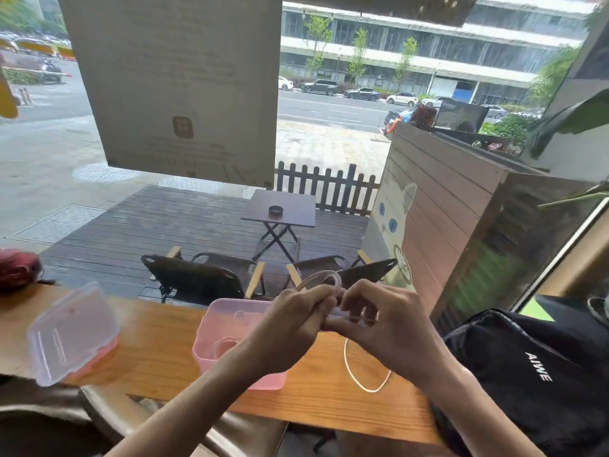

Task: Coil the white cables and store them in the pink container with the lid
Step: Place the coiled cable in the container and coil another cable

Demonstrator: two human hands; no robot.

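My left hand (298, 313) and my right hand (375, 316) meet above the wooden counter, both gripping a white cable (324, 279) that loops up over my fingers. The cable's loose tail (357, 377) hangs down and curves across the counter under my right wrist. An open pink container (219, 324) stands just left of my hands, partly hidden by my left forearm, with a coiled white cable (225, 345) lying inside it. The container's translucent lid (71, 331) rests tilted on the counter at the far left.
A black backpack (534, 374) fills the counter's right end. A dark red object (18, 268) sits at the far left edge. The wooden counter (158, 351) runs along a window; chairs and a small table stand outside. A brown seat is below the counter.
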